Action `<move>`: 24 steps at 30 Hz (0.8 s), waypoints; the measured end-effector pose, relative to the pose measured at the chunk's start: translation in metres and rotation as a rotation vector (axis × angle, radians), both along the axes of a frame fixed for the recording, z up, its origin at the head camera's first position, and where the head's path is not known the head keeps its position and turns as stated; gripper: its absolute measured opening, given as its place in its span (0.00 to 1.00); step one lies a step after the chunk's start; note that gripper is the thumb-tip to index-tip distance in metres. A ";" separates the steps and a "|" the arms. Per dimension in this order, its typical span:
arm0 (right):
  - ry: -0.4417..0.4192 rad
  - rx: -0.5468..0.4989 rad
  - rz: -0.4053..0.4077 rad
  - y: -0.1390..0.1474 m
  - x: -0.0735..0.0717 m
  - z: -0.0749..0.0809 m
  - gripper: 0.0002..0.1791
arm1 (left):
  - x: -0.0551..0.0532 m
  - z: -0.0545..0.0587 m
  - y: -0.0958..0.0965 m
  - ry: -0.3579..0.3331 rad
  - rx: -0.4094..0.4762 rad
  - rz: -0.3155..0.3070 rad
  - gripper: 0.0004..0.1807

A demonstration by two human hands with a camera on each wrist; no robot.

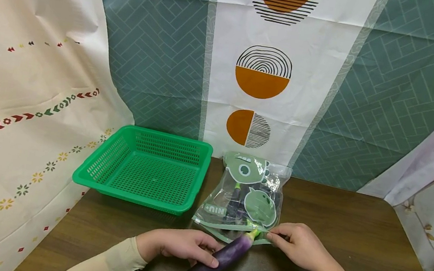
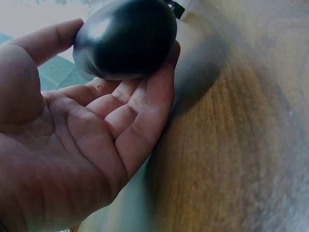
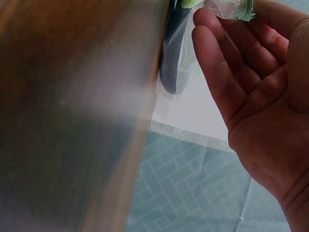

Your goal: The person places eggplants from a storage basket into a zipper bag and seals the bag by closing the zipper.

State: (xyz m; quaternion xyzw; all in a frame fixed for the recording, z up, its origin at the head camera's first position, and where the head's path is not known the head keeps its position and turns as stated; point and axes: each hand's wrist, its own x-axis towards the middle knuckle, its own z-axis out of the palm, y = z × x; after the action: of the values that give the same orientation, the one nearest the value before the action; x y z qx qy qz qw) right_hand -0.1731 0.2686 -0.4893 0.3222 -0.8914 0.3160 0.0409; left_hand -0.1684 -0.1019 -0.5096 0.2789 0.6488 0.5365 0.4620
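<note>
My left hand [image 1: 185,246] holds a purple eggplant [image 1: 209,269] by its thick lower half, thumb on top and fingers under it. The eggplant lies slanted, its green stem end at the mouth of a clear zip bag [image 1: 259,206] printed with green cartoon shapes. In the left wrist view the rounded dark end of the eggplant [image 2: 128,38] sits between thumb and fingers. My right hand [image 1: 301,247] pinches the bag's green edge at its right corner. Inside the bag lies another dark eggplant [image 3: 171,65] with a green stem, partly hidden by the print.
A green plastic basket [image 1: 137,198] with perforated walls stands left of the bag on the brown wooden table [image 1: 338,222]. Behind the table hangs a patterned teal and white cloth [image 1: 157,53]. A cream printed cloth [image 1: 33,137] drapes down the left side.
</note>
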 end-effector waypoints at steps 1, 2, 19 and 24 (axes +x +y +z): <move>0.000 -0.001 0.002 0.000 0.000 0.000 0.05 | 0.000 0.000 0.000 0.002 0.002 -0.002 0.22; 0.000 -0.002 0.004 0.000 0.000 0.000 0.05 | 0.000 0.000 -0.001 0.005 0.002 -0.003 0.22; -0.010 -0.003 0.014 -0.001 0.000 0.001 0.05 | -0.001 0.001 -0.002 0.021 -0.049 0.104 0.17; -0.016 0.004 0.007 -0.001 0.000 0.001 0.05 | 0.000 -0.001 -0.001 0.021 -0.047 0.154 0.17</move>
State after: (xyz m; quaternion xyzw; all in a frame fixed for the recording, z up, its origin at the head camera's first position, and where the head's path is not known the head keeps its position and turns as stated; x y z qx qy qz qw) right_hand -0.1730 0.2680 -0.4883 0.3227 -0.8912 0.3171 0.0320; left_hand -0.1687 -0.1026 -0.5104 0.2229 0.6856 0.5521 0.4189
